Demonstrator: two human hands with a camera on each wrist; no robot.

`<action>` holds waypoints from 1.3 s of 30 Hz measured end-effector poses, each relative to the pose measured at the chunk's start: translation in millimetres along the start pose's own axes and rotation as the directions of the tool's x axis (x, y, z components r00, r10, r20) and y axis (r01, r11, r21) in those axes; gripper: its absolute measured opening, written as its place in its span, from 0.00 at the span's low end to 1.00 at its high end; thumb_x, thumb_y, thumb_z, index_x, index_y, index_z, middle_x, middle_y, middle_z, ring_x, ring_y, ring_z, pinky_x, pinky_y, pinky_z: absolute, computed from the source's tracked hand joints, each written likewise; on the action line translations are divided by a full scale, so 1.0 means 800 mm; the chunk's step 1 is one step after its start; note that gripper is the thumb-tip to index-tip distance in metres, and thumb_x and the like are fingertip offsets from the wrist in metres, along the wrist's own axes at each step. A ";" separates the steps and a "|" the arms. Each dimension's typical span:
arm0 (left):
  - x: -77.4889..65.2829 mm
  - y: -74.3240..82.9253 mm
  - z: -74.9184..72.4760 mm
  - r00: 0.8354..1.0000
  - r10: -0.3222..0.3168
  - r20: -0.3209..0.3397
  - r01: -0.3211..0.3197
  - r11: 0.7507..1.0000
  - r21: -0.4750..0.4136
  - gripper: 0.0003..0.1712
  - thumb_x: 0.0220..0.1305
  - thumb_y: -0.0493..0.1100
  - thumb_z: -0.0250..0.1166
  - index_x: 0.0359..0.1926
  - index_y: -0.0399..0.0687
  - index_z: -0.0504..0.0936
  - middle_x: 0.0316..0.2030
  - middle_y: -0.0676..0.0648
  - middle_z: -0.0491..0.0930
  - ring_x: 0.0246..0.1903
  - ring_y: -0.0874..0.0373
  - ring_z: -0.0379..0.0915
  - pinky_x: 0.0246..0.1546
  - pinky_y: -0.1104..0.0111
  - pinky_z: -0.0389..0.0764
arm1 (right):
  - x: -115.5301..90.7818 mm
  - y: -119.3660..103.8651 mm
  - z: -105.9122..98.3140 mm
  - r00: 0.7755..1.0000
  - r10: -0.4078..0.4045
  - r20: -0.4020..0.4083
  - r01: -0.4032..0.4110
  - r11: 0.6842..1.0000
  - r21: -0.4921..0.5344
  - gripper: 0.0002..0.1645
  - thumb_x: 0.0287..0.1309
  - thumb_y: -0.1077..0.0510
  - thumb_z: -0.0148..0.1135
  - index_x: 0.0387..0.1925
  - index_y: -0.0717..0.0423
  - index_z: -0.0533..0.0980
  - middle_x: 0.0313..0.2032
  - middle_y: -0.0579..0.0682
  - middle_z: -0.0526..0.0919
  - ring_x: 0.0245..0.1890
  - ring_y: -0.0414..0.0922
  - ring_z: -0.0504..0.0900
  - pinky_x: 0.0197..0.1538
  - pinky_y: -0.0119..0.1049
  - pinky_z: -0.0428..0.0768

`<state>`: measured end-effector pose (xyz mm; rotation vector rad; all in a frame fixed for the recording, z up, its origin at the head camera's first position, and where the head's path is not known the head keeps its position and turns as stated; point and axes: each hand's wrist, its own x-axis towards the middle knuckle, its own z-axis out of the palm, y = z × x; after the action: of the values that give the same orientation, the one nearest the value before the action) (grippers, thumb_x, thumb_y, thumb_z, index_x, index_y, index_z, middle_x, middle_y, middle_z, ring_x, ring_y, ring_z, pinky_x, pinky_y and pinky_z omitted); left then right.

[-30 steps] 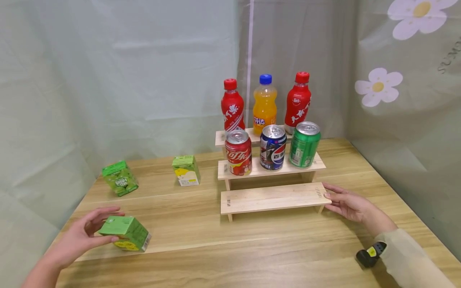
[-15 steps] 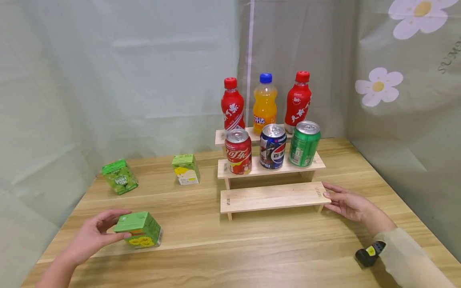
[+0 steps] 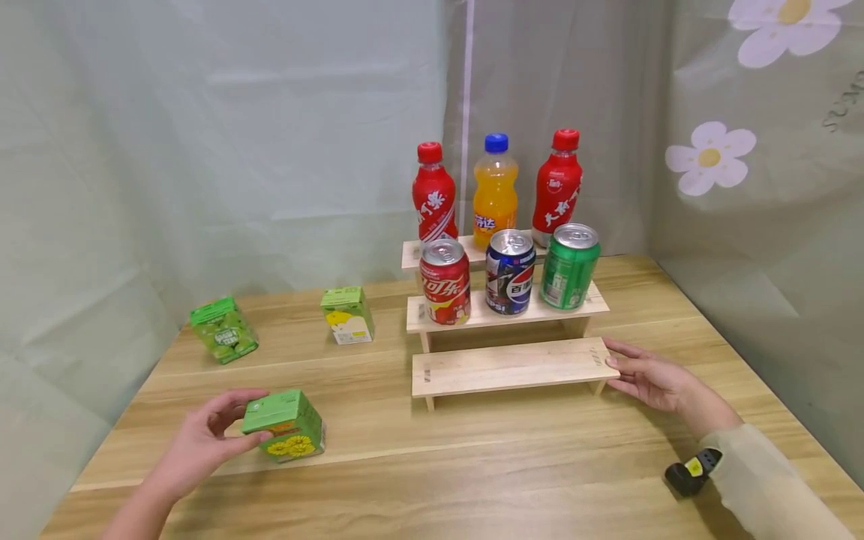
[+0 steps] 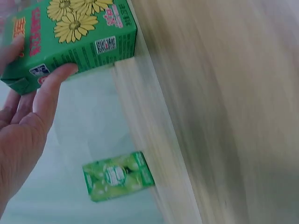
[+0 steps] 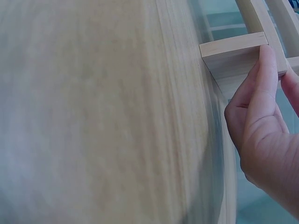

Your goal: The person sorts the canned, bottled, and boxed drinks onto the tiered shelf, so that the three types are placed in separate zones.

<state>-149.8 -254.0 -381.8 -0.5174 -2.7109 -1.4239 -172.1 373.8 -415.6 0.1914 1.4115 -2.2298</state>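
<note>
My left hand [image 3: 205, 442] grips a green drink carton [image 3: 283, 429] printed with yellow flowers, thumb on the near side and fingers behind. In the left wrist view the carton's flowered face [image 4: 77, 35] shows, with fingertips on its edges. On the right, my right hand [image 3: 658, 384] holds the right end of the lowest step of a wooden tiered stand [image 3: 513, 367]. Its thumb lies at the board's edge and its other fingers reach beside and below. The right wrist view shows fingertips against the step's wooden end support [image 5: 236, 58]. Nothing stands on that lowest step.
Red [image 3: 445, 285], blue [image 3: 510, 274] and green [image 3: 571, 268] cans occupy the middle step. Behind them on the top step stand two red bottles [image 3: 434, 199] and an orange one [image 3: 496, 195]. Two more green cartons, one tilted [image 3: 225, 330] and one upright [image 3: 348, 315], are at the back left.
My left hand has moved right and slightly away from me with the green drink carton, turning its flowered face more toward the view. My right hand stays on the stand.
</note>
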 end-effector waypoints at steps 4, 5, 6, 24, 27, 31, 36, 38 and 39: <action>-0.002 0.003 0.011 0.999 0.014 -0.040 -0.014 1.000 -0.005 0.30 0.49 0.29 0.71 0.56 0.33 0.73 0.46 0.69 0.77 0.44 0.77 0.73 0.35 0.79 0.78 | 0.001 0.001 0.000 1.000 -0.005 0.020 0.005 1.000 0.000 0.20 0.66 0.65 0.53 0.40 0.36 0.82 0.39 0.49 0.83 0.40 0.41 0.84 0.45 0.31 0.82; -0.003 0.005 0.013 0.998 0.022 -0.050 -0.022 1.000 -0.002 0.30 0.49 0.28 0.71 0.55 0.33 0.74 0.45 0.69 0.77 0.44 0.77 0.73 0.36 0.80 0.77 | 0.001 0.002 0.000 1.000 -0.006 0.028 0.006 1.000 -0.001 0.20 0.66 0.65 0.52 0.40 0.36 0.82 0.39 0.49 0.83 0.40 0.41 0.84 0.45 0.31 0.82; -0.003 0.007 0.016 0.997 0.032 -0.064 -0.032 0.999 0.005 0.30 0.48 0.28 0.71 0.54 0.33 0.74 0.45 0.69 0.78 0.43 0.76 0.74 0.36 0.80 0.77 | 0.002 0.002 0.000 0.999 -0.011 0.040 0.011 1.000 -0.001 0.20 0.66 0.65 0.52 0.40 0.36 0.82 0.39 0.49 0.83 0.40 0.41 0.84 0.45 0.31 0.82; 0.007 0.074 0.048 0.991 0.095 -0.099 -0.097 0.995 -0.017 0.29 0.45 0.27 0.73 0.51 0.34 0.75 0.42 0.68 0.78 0.42 0.75 0.75 0.31 0.74 0.82 | 0.004 0.004 0.003 1.000 -0.005 0.019 0.005 1.000 0.020 0.20 0.66 0.65 0.53 0.39 0.35 0.83 0.38 0.49 0.84 0.39 0.41 0.84 0.45 0.30 0.82; 0.009 0.082 0.052 0.989 0.115 -0.096 -0.120 0.992 -0.048 0.29 0.45 0.27 0.73 0.51 0.32 0.75 0.42 0.66 0.79 0.42 0.74 0.76 0.30 0.73 0.83 | 0.004 0.003 0.004 1.000 -0.002 0.008 0.002 1.000 0.020 0.20 0.66 0.65 0.53 0.39 0.36 0.83 0.38 0.49 0.83 0.39 0.41 0.84 0.45 0.31 0.82; 0.017 0.093 0.062 0.986 0.149 -0.069 -0.157 0.980 -0.125 0.29 0.44 0.24 0.72 0.51 0.31 0.74 0.41 0.62 0.81 0.41 0.71 0.77 0.30 0.71 0.84 | 0.003 0.003 0.004 1.000 0.000 -0.006 0.000 1.000 0.015 0.20 0.66 0.64 0.53 0.38 0.35 0.83 0.38 0.49 0.83 0.39 0.41 0.84 0.45 0.31 0.82; 0.032 0.107 0.077 0.990 0.139 -0.005 -0.137 0.966 -0.217 0.29 0.46 0.25 0.71 0.52 0.31 0.74 0.41 0.60 0.81 0.40 0.68 0.78 0.30 0.68 0.84 | 0.001 0.001 0.002 1.000 0.000 -0.025 0.001 1.000 0.010 0.19 0.65 0.64 0.54 0.38 0.35 0.83 0.38 0.49 0.83 0.39 0.41 0.84 0.45 0.31 0.82; 0.038 0.114 0.083 0.991 0.132 0.016 -0.125 0.966 -0.226 0.28 0.46 0.26 0.71 0.52 0.32 0.74 0.41 0.60 0.81 0.40 0.68 0.78 0.30 0.67 0.85 | 0.000 0.001 0.001 1.000 0.001 -0.028 0.000 1.000 0.008 0.19 0.65 0.64 0.54 0.38 0.35 0.83 0.38 0.49 0.83 0.39 0.41 0.84 0.45 0.31 0.82; 0.041 0.117 0.086 0.992 0.126 0.026 -0.117 0.966 -0.231 0.28 0.46 0.26 0.71 0.52 0.32 0.75 0.41 0.59 0.81 0.40 0.68 0.78 0.30 0.67 0.85 | -0.001 0.001 0.001 1.000 0.002 -0.030 -0.002 1.000 0.007 0.20 0.66 0.64 0.54 0.38 0.35 0.83 0.38 0.49 0.83 0.39 0.41 0.84 0.45 0.31 0.82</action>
<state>-143.6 -140.3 -341.4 -0.7184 -2.5061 -1.7198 -171.2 373.1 -415.6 0.2299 1.4187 -2.2395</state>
